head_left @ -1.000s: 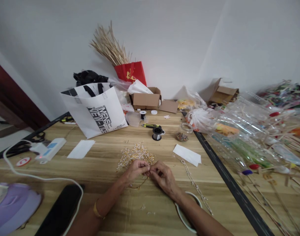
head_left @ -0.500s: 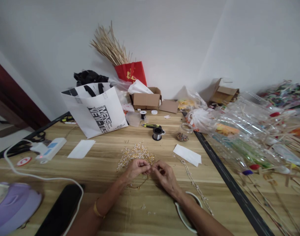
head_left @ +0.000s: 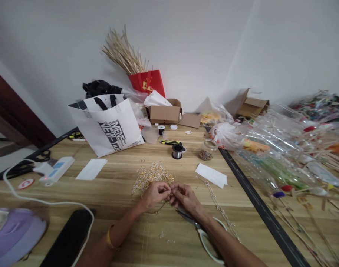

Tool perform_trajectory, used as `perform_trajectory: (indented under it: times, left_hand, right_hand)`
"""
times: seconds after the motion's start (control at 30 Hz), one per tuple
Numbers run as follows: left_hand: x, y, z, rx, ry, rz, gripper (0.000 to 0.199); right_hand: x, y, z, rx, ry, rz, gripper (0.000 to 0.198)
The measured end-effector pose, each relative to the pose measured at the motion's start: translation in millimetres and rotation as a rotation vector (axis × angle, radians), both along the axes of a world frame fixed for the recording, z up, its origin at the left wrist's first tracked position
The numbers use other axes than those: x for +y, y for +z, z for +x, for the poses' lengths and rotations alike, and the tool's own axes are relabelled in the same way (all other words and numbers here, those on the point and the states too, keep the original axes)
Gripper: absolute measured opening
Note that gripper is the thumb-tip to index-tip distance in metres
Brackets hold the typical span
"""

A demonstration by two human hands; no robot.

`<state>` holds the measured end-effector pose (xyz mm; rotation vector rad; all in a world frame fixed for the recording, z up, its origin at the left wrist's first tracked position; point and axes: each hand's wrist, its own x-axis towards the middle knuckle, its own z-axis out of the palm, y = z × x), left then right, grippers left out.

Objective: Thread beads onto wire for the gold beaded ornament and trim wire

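Note:
My left hand point(head_left: 157, 193) is closed in a pinch, its fingertips almost meeting those of my right hand point(head_left: 183, 196), which is pinched too. Both hold part of a fine beaded wire point(head_left: 156, 212), whose thin gold strand curves below the left fingers onto the table. The exact spot between the fingertips is too small to make out. Just behind my hands lies a bushy heap of clear and gold beaded wire point(head_left: 151, 174). Beneath my right wrist and forearm rest scissors point(head_left: 207, 244) with pale handles, partly covered. To their right stretches a beaded chain point(head_left: 221, 207).
Spools of wire point(head_left: 177, 151), a cutter knife point(head_left: 171, 142) and a glass jar of beads point(head_left: 207, 150) stand further back. White paper point(head_left: 211, 175) lies at right. A white bag point(head_left: 108, 126), power strip point(head_left: 58, 170) and black phone point(head_left: 68, 237) occupy the left; plastic bottles point(head_left: 269, 159) crowd the right.
My right hand has turned slightly, its fingers closing in nearer to the left fingertips. The scissors' blades now show beside my right wrist.

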<state>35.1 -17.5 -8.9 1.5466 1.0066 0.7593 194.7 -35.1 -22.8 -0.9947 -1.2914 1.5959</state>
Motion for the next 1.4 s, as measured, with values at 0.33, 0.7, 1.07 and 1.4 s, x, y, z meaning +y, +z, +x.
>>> perform_trajectory:
  times: [0.33,0.7,1.07,1.4]
  left_hand:
    - [-2,4.2,2,0.063,0.025,0.138,0.012]
    - [-6,13.9,4,0.206,0.085,0.324,0.011]
    - [-7,13.7,5,0.217,0.121,0.362,0.013]
    - [-8,12.0,5,0.232,0.131,0.388,0.012]
  right_hand:
    - [1,5,2,0.021,0.026,-0.064,0.036]
    - [2,5,2,0.038,0.027,-0.091,0.038]
    - [2,0,1,0.017,-0.029,-0.091,0.038]
    - [1,1,0,0.011,-0.043,-0.032,0.036]
